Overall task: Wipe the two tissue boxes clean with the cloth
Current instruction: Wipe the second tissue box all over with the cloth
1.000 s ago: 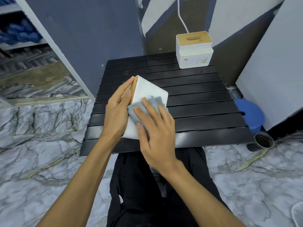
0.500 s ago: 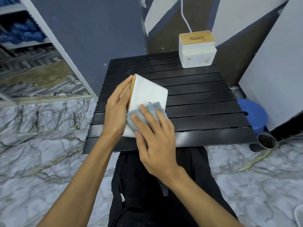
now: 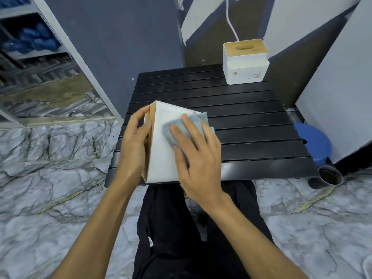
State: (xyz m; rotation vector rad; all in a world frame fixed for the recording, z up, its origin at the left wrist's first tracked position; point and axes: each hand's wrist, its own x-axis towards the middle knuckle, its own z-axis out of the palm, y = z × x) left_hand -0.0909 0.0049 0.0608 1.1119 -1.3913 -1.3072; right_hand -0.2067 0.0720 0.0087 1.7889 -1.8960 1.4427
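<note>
At frame centre the left hand (image 3: 133,141) clamps the tipped box (image 3: 161,154) by its wooden lid, bracing it. The right hand (image 3: 198,156) presses the cloth (image 3: 171,129) flat on the upturned white face. The second box (image 3: 245,61) waits upright at upper right.

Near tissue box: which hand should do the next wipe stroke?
Right. The right hand already presses the cloth flat on the box's upturned white face. The left hand grips its wooden-lid side, steadying it on the table, so it probably should just hold.

near box (image 3: 161,150) on table (image 3: 251,125), far box (image 3: 246,61) behind
</note>
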